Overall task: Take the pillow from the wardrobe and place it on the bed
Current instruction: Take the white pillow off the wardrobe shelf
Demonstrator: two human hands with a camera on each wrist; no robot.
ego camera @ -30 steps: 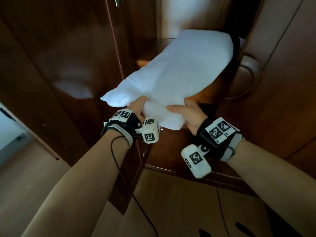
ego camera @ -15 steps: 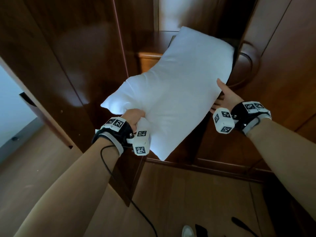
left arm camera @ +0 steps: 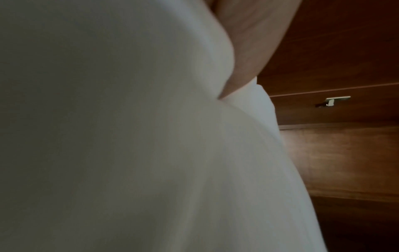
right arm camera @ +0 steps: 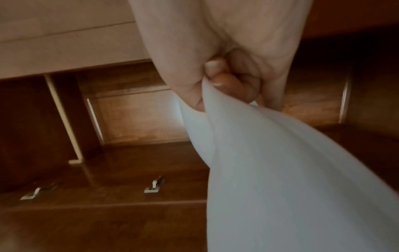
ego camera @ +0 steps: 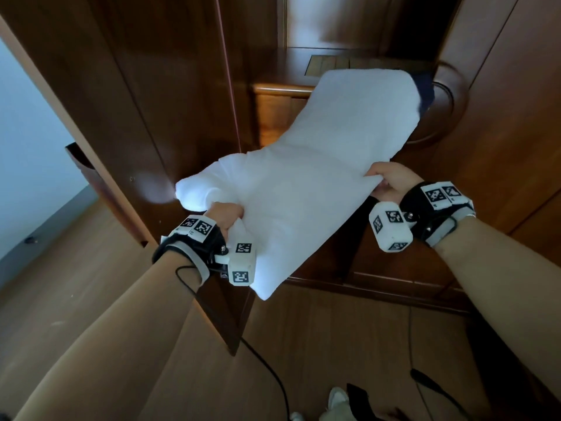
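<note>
White and soft, the pillow [ego camera: 318, 189] is held in the air in front of the open wardrobe [ego camera: 170, 95], its far end seemingly level with the wooden shelf [ego camera: 282, 88] inside; whether that end rests on the shelf cannot be told. The step in hand is judged to be the withdrawal of the pillow from the wardrobe. To do it well, the pillow would best be drawn straight back and slightly up until its far end is free of the shelf and of the wardrobe doors, with both grips kept at opposite sides so that the sagging middle is not dragged over the shelf edge. Only then should a turn toward the bed be made; no bed is seen in these views. The left hand [ego camera: 226, 212] is closed on the near left edge of the pillow, a fold of fabric being bunched in its curled fingers. The right hand [ego camera: 391, 185] is closed on the right edge, the cloth being pinched between thumb and curled fingers [right arm camera: 224, 80], as is shown plainly in the right wrist view. The 2 hands are well apart, with the pillow stretched between them.
</note>
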